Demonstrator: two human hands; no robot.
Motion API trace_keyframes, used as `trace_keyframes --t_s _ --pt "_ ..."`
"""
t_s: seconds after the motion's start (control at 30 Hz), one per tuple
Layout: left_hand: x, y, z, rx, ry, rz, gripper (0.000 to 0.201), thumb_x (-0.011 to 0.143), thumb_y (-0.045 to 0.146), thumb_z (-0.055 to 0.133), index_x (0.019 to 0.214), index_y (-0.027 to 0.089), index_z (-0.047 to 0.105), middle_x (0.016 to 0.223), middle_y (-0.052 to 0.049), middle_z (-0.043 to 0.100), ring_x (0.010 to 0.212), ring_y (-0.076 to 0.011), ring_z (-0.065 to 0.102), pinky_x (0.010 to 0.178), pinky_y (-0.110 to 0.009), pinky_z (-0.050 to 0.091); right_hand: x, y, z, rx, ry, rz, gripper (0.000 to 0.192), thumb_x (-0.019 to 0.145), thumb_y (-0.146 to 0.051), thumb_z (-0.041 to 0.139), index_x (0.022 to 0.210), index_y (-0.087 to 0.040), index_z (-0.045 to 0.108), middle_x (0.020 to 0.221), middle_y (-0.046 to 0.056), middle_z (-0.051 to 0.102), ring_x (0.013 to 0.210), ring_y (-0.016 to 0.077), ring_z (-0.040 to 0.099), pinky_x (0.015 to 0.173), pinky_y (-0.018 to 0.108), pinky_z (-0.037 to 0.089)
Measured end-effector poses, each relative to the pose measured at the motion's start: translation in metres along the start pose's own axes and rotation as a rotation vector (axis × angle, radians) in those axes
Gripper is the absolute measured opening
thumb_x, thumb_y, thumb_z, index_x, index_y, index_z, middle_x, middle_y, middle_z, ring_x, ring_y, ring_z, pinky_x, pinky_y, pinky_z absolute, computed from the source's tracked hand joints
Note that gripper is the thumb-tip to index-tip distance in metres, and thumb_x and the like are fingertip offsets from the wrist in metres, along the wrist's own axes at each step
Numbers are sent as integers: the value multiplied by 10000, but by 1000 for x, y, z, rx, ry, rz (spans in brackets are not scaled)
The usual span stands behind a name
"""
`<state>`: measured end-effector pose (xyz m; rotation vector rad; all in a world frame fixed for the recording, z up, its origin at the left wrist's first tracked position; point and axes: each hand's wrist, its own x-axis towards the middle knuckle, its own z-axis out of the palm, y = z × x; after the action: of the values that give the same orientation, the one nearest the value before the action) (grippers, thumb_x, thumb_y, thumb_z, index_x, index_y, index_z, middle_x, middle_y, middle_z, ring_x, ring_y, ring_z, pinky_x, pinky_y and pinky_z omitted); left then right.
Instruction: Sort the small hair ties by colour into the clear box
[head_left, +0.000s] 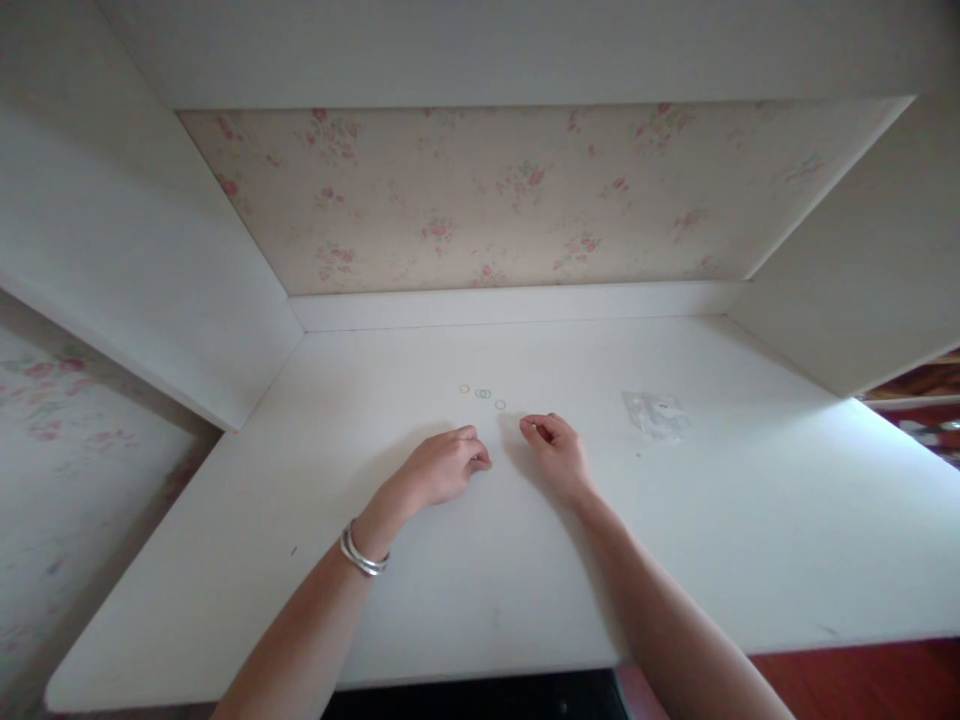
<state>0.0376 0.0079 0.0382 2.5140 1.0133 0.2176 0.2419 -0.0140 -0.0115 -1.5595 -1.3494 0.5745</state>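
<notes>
Several thin small rings lie on the white desk: a yellowish ring (460,389), two overlapping greenish rings (483,394) and a single pale green ring (496,405). Just below them, my left hand (448,467) rests near the surface with its fingers curled and the thumb pressed to the fingertips. Whatever may be in that pinch is too small to name. Across a narrow gap, my right hand (559,450) is also closed, thumb against forefinger, close to the single green ring. A tiny pale spot shows at its fingertips, but I cannot make out what it is.
A crumpled clear plastic bag (654,415) lies on the desk (480,600) to the right, with a tiny speck (638,455) below it. A small dark sliver (294,550) is at the left. White side panels and a flowered back wall (510,200) enclose the desk.
</notes>
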Motion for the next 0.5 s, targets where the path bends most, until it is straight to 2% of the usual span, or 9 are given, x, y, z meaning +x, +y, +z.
trace_keyframes --t_s 0.5 --pt "2 2 2 12 1 -27 230 876 235 464 875 230 693 885 -18 621 823 -148 587 760 -247 429 -1 -2 0 0 -14 -4 347 808 -473 495 807 -192 698 656 3 512 584 128 455 565 255 361"
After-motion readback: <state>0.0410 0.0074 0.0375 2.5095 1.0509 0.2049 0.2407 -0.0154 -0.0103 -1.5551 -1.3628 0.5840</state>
